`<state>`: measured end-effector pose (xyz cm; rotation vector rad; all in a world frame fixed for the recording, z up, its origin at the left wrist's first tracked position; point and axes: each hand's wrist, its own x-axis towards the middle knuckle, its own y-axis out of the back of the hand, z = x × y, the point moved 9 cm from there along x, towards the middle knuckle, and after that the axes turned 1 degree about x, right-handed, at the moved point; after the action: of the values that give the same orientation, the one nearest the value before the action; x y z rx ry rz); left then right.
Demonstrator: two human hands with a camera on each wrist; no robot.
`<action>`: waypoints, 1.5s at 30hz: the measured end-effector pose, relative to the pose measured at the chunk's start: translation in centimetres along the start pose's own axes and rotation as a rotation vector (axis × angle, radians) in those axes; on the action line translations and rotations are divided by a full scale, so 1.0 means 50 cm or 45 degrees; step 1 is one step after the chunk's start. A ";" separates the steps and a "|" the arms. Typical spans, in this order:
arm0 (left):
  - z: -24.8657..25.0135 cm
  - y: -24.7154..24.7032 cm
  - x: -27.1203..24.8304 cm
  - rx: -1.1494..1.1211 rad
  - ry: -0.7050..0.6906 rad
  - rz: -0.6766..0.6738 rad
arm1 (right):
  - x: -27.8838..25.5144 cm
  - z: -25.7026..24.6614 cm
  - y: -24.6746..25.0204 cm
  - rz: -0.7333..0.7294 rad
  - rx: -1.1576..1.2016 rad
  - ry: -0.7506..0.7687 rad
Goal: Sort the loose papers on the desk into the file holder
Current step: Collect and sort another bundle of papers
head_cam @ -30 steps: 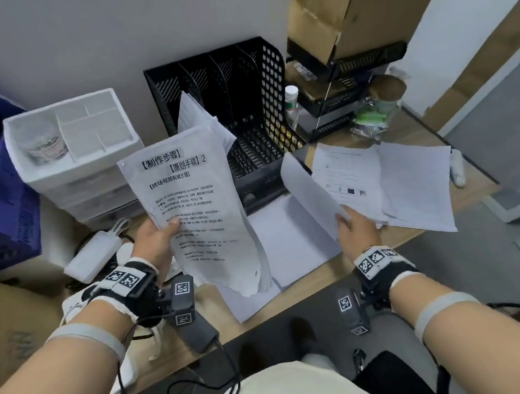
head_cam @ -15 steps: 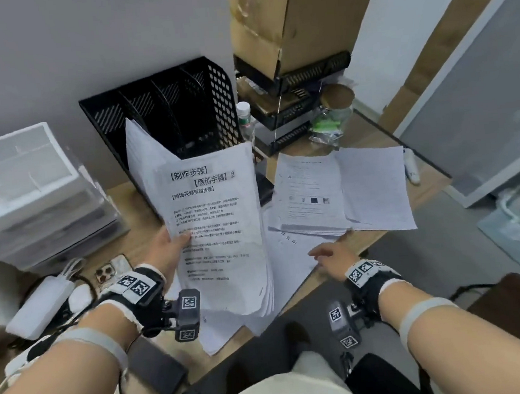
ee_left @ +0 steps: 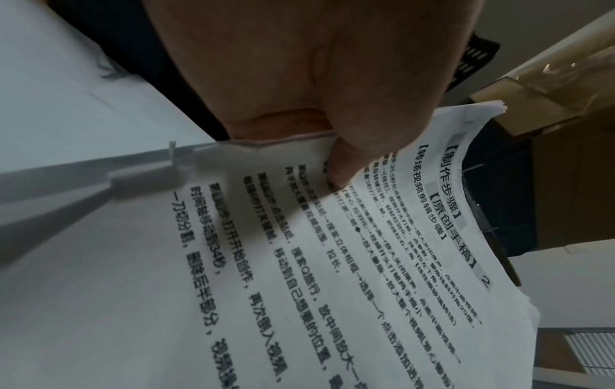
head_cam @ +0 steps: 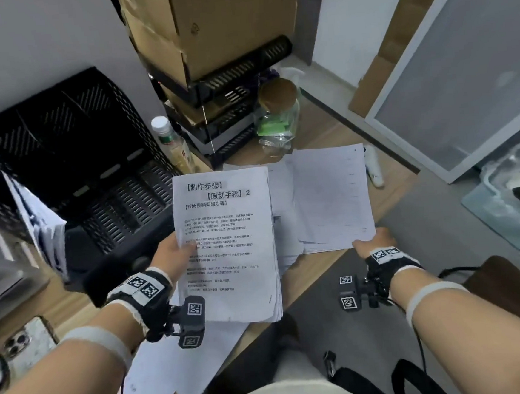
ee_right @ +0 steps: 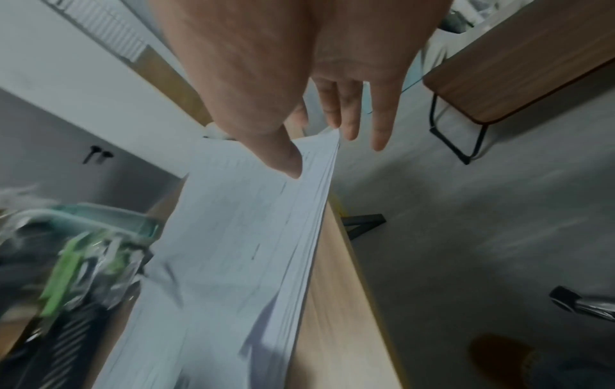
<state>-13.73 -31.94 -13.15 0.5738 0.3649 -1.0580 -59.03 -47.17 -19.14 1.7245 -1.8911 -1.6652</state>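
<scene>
Meanwhile, printed stack [head_cam: 228, 246] in left hand [head_cam: 171, 256], right hand [head_cam: 369, 242] on desk pile [head_cam: 330, 197].

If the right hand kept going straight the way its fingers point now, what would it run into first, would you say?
The right hand already pinches the near corner of the paper stack on the desk. Straight on, it would slide along that stack toward the cork-lidded glass jar, probably; depth is unclear.

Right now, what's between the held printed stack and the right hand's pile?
Head view: loose sheets lying on the desk between the printed stack in the left hand and the pile the right hand pinches.
</scene>
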 end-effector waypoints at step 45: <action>-0.081 0.228 -0.057 -0.147 -0.107 0.001 | -0.376 -0.290 0.110 0.125 0.414 0.677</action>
<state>-4.88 -23.30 -11.81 0.4248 0.3501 -1.0498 -46.15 -43.44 1.23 1.8960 -1.9970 -0.7782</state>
